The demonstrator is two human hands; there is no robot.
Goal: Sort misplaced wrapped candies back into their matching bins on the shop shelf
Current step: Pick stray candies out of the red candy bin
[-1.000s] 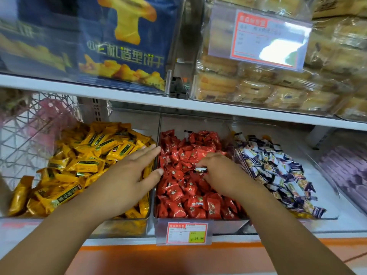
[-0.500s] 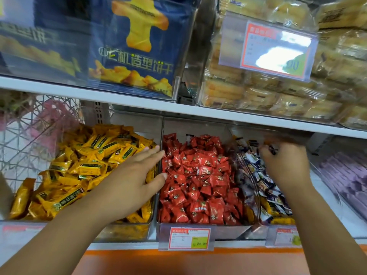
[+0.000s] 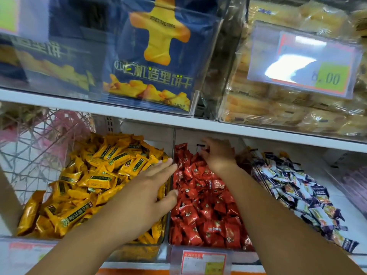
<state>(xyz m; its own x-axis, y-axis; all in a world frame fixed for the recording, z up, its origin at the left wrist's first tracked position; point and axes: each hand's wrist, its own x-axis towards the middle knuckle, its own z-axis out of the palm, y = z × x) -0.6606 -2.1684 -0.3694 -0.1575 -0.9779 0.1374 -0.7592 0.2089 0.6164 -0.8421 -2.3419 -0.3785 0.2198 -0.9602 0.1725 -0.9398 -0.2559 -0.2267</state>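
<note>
Right hand (image 3: 217, 155) back over red candies (image 3: 200, 205), middle bin (image 3: 243, 253) of three.

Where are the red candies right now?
In the head view, the red candies fill the middle clear bin, between the yellow candies on the left and the blue-and-white candies on the right.

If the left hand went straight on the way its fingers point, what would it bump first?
Probably the clear divider, right at the fingertips of the left hand, then the red candies behind it. Depth is unclear, so it might pass over the divider.
</note>
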